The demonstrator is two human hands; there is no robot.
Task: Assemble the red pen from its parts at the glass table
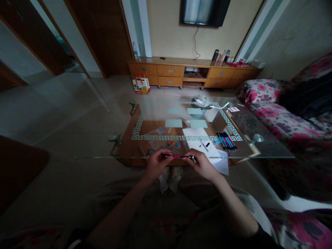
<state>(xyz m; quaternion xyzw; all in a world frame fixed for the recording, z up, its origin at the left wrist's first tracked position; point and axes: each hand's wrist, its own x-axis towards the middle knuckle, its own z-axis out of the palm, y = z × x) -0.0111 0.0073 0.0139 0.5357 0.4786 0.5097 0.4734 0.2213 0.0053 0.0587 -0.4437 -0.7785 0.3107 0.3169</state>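
– Forearms nearest cam, bare, coming up from approx 7 and 5 o'clock. Clock centre = the pink-and-black pen being held; 12 = straight ahead.

– Held how?

– Btwn L hand and R hand, roughly level, in line w/ the near edge of a glass table. L thumb + fingertips pinch its L end, R ones pinch its R end; pink middle shows btwn. Light-coloured shoes below, at approx 6.

– What's close by?

– Just past the hands, at 12: a bottle w/ blue cap. On the glass or the shelf under it? Can't tell. At 1 to 2, white paper w/ small dark bits on it. Farther round, btwn 2 and 3: a row of pens, pink, blue + black, side by side. At 10 to 11, clear plastic bag, contents too dim to read.

– And farther off?

– Far end of table, approx 1: greenish basket. Flowered sofa, pink on white, 2 to 3. Beyond: shopping bag w/ orange handles on the floor at 11, a long wooden cabinet at 12 to 1, TV on the wall above.
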